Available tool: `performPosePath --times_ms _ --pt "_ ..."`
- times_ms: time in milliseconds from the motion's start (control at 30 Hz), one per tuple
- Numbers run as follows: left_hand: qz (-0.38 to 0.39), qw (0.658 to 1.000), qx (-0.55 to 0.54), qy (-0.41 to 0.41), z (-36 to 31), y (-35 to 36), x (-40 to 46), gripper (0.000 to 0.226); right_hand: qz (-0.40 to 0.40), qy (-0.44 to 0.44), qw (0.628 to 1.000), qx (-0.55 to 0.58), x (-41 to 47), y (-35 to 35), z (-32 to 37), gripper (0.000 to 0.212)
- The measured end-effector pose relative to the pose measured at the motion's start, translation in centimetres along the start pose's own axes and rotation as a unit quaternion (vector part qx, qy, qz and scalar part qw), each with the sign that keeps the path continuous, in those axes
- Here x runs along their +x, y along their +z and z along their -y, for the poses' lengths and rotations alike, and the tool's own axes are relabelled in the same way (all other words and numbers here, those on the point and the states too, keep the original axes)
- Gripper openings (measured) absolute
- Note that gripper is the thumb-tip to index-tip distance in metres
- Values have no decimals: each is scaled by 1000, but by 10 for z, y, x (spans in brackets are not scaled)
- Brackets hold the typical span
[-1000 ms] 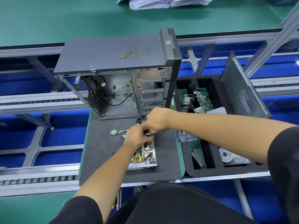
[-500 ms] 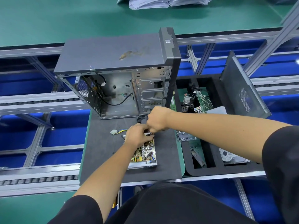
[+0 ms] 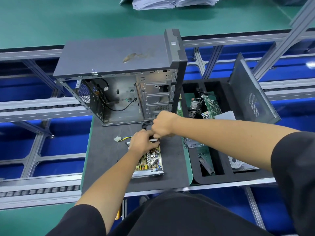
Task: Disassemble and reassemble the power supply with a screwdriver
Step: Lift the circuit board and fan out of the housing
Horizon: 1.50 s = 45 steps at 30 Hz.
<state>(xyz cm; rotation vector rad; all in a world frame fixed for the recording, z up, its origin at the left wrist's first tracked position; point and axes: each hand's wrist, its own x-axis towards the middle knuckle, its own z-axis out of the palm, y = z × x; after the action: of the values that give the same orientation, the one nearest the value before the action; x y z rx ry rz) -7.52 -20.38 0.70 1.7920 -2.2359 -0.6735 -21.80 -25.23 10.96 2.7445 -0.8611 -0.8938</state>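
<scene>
Opened power supply (image 3: 150,160) lying under left hand (image 3: 143,142), fingers resting on its far edge; right hand (image 3: 162,125) fisted, probably around hidden screwdriver.

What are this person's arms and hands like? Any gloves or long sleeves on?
No gloves: the left hand and the right hand are both bare, with no rings, watch or wristband visible. The forearms are bare too. Each arm wears a short black sleeve ending around the elbow, plain, with no visible markings. No cables or straps show on either arm.
</scene>
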Motion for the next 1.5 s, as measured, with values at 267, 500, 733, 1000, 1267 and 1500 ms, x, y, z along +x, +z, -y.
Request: performPosePath --times_ms 267,500,733,1000,1267,1500 --pt "-16 1000 -18 -6 0 0 -1 33 -58 -108 992 -22 -4 -2 -7 25" --pt "7 1000 -4 14 0 -2 -1 25 -12 13 1000 16 0 13 -1 44" --pt "10 1000 -6 4 -1 -3 0 24 -8 -61 997 47 -14 10 -11 29" --pt "8 1000 -5 12 0 -1 2 34 -52 -53 991 110 -14 21 -7 23" --pt "12 1000 0 16 4 0 2 44 -54 65 982 171 -10 21 23 31" --pt "31 998 -28 44 2 -5 0 29 -9 182 959 214 -8 14 29 28"
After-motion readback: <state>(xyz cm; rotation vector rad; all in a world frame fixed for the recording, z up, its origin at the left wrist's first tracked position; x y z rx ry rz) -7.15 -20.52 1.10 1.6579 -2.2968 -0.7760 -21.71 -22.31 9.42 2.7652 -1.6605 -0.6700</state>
